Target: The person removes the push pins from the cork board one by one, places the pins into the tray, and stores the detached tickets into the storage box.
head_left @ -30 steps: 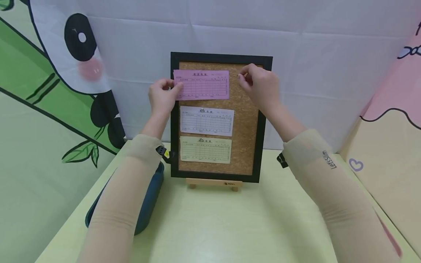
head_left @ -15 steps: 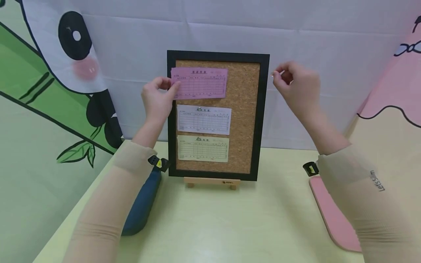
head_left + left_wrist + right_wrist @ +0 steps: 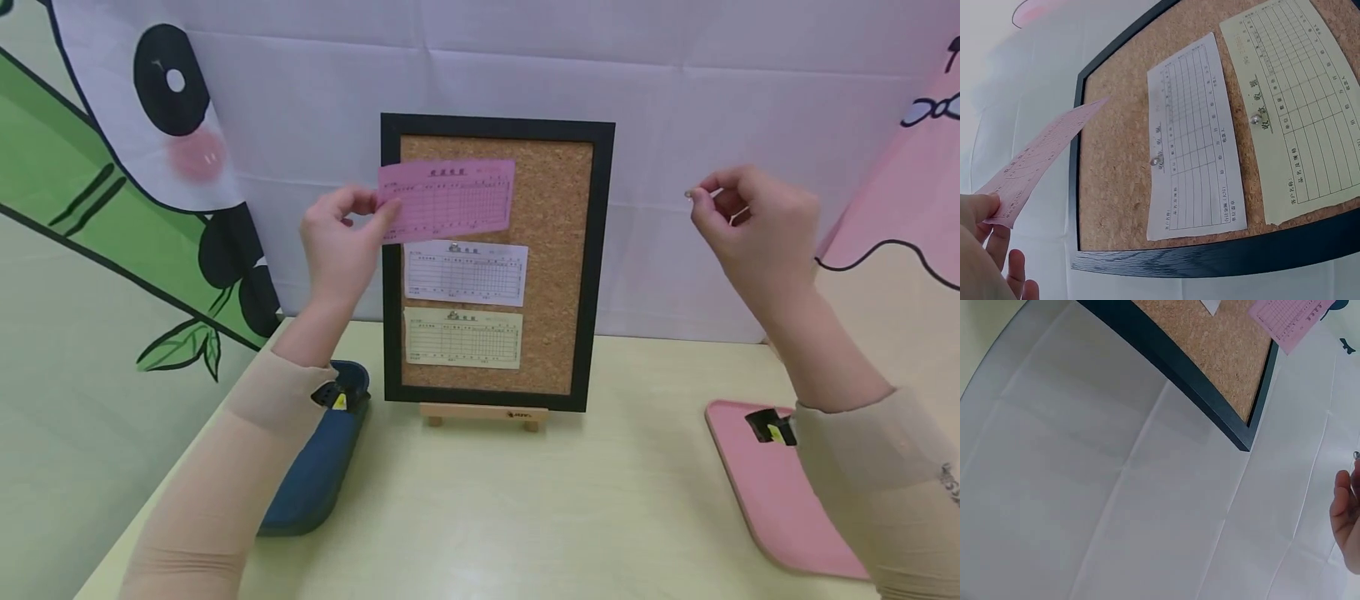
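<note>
Tiny shiny thing in my right grip too small to name, pink slip partly hidden by my left grip, blue tray and pink tray partly covered by my sleeves.

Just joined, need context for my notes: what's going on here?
A person's left hand pinches a pink slip by one end, angled away from the framed corkboard. The right hand, off to the board's right, pinches a tiny shiny piece, probably a pin. A white slip and a pale green slip are pinned to the cork, white above green.
</note>
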Motion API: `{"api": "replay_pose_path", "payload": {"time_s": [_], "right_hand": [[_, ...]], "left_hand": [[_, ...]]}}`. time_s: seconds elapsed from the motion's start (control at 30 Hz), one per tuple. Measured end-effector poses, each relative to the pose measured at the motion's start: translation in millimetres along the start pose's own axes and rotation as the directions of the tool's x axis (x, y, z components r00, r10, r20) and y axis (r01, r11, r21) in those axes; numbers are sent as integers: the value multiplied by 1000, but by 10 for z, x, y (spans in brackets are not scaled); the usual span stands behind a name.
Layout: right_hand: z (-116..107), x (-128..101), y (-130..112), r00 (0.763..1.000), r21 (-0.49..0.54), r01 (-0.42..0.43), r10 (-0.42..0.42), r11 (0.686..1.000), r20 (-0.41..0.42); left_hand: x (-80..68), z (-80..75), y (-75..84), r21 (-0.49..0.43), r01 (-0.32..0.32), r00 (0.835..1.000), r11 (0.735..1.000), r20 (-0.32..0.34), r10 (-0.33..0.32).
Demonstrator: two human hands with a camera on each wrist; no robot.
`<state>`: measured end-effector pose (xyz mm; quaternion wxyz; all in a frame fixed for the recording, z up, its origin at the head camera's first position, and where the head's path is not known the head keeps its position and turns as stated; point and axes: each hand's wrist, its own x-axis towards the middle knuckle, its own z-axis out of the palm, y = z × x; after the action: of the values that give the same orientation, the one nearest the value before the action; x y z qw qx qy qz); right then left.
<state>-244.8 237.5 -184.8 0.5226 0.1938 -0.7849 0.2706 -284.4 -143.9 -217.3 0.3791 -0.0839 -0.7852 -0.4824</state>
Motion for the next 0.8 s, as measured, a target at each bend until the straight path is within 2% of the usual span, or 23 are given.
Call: {"api": "replay_pose_path", "payload": {"time_s": [0.23, 0.43, 0.8], "right_hand": [[-217, -172, 65, 1000, -25, 10, -10, 1000, 2], [-391, -298, 123, 1000, -46, 19, -20, 999, -16], [-689, -547, 235, 999, -78, -36, 33, 996, -40]], "left_hand": [[-148, -141, 60, -34, -23, 999, 999, -24, 22], [-263, -274, 88, -54, -9, 1000, 998, -20, 8], [-480, -524, 47, -60, -14, 999, 998, -44, 11]]}}
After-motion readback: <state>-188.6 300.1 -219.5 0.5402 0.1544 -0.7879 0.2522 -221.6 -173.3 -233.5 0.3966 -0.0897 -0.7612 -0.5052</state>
